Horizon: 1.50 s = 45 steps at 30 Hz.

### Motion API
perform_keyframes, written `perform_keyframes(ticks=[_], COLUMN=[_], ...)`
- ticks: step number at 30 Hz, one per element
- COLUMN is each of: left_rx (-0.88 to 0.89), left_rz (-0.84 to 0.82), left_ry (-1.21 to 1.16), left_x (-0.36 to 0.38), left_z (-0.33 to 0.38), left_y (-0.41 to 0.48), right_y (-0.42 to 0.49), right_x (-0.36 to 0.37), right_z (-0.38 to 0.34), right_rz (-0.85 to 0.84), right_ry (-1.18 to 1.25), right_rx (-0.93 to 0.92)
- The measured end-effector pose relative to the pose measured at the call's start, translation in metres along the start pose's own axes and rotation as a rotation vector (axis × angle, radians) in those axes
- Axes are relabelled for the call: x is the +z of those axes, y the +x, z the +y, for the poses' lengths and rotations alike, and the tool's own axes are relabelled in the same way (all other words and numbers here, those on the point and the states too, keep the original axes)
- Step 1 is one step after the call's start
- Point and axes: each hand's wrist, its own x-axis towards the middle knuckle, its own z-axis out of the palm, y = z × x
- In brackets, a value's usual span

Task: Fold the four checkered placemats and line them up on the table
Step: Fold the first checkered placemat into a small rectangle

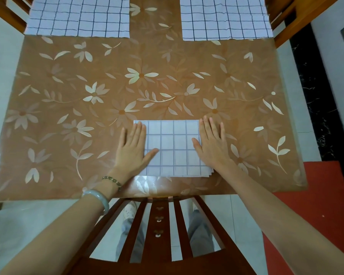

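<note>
Pale folded placemat (pixel 174 149); left hand (pixel 131 148) and right hand (pixel 213 147) flat, straight-fingered, on its left and right edges

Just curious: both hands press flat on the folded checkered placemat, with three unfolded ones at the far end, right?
Not three: the head view shows two unfolded white checkered cloth placemats, one left, one right. The left hand and right hand do press flat on the folded checkered placemat.

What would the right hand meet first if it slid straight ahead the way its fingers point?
Bare tablecloth lies ahead; beyond it, probably the near-left corner of the far-right placemat.
</note>
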Motion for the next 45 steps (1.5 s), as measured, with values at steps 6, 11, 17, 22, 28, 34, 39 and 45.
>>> perform_keyframes(ticks=[6, 11, 17, 22, 28, 34, 39, 45], left_rx=[-0.047, 0.071, 0.051, -0.001, -0.083, -0.247, -0.576, -0.56], left_rz=[0.04, 0.146, 0.069, 0.017, 0.014, 0.021, 0.074, 0.106], left_ry=[0.01, -0.051, -0.059, -0.063, -0.058, -0.165, -0.498, -0.45], left_x=[-0.007, -0.027, -0.007, 0.001, -0.003, -0.016, -0.038, -0.04], left_z=[-0.017, 0.02, 0.038, 0.03, 0.005, -0.005, 0.017, 0.03], left_y=[-0.007, 0.007, 0.01, 0.005, -0.003, -0.014, -0.016, -0.017], right_y=[0.0, 0.003, -0.001, -0.009, -0.025, -0.016, -0.001, 0.0], right_x=[-0.002, -0.018, 0.002, 0.006, 0.002, -0.022, -0.059, -0.048], right_z=[-0.001, -0.048, -0.085, -0.05, 0.006, -0.004, -0.041, -0.068], right_rz=[0.027, 0.086, 0.004, -0.039, -0.057, -0.008, 0.215, 0.063], right_ry=[0.001, 0.136, 0.042, 0.054, 0.003, 0.013, 0.257, 0.384], right_rx=[0.021, -0.045, -0.189, -0.147, 0.005, 0.025, -0.046, -0.104])
